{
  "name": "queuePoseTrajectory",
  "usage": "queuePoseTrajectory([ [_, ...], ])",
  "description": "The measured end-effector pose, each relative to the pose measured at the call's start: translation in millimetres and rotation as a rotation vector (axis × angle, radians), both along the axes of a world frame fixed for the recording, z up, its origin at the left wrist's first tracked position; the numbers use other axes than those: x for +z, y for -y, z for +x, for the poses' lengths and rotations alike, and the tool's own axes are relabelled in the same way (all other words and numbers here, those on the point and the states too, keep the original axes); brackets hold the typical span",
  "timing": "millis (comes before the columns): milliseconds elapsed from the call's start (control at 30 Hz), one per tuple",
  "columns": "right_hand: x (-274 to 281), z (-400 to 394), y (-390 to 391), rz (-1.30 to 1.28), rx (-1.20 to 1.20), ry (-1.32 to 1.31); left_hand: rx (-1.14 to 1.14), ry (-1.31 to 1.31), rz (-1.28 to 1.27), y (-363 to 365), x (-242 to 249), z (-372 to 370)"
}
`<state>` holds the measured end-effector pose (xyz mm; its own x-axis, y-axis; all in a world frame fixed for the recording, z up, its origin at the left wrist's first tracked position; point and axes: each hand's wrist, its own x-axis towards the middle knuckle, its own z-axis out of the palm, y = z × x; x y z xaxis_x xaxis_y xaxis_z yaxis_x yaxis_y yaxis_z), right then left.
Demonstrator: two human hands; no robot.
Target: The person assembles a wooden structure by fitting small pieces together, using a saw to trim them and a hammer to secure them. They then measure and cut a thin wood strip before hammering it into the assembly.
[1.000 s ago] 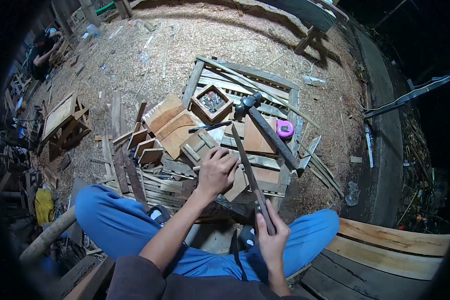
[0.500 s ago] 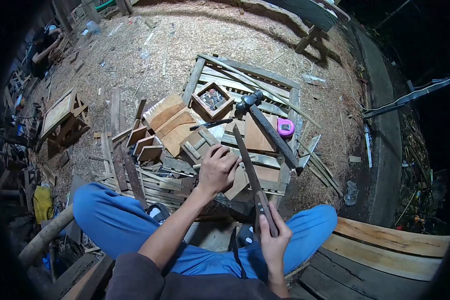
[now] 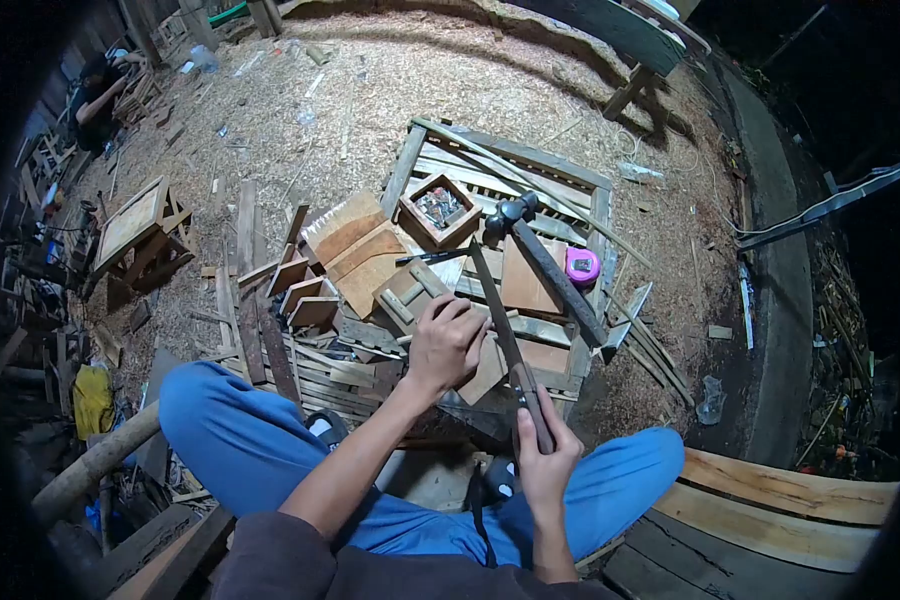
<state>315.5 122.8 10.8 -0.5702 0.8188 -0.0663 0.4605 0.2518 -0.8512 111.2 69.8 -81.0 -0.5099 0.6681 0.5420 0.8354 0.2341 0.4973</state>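
My right hand (image 3: 547, 450) is wrapped round the handle of a long flat tool (image 3: 497, 313), whose dark blade points up and away. Beside the blade, my left hand (image 3: 442, 345) has its fingers curled on a small wooden piece, mostly hidden under them. A wooden piece with raised strips (image 3: 410, 296) lies just beyond the left hand. On the slatted wooden frame (image 3: 595, 215) rest a hammer (image 3: 555, 275), a pink tape measure (image 3: 582, 265), a black pen (image 3: 425, 257) and a wooden box (image 3: 438, 210) holding small metal parts.
A small wooden stand (image 3: 135, 232) is on the left, with wood strips (image 3: 245, 235) nearer me. Shavings cover the ground. Another person (image 3: 95, 105) sits at the upper left. Planks (image 3: 790, 485) lie at the lower right, and a bench (image 3: 610, 35) stands at the top.
The whole view has shifted slightly, with the scene lying a little more to the right and lower. Both hands keep their holds, and the blade stays beside my left hand.
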Motion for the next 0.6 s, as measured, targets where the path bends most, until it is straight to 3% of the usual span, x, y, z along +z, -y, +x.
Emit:
queuePoseTrajectory([
  [167,12,19,9,-0.043,0.011,-0.011,-0.059,-0.017,-0.008,-1,5,3],
  [367,1,-20,1,-0.015,-0.001,-0.017,0.039,0.058,0.005,-2,2,2],
  [600,8,23,21,-0.035,-0.051,-0.029,-0.013,0.008,-0.013,0,2,1],
])
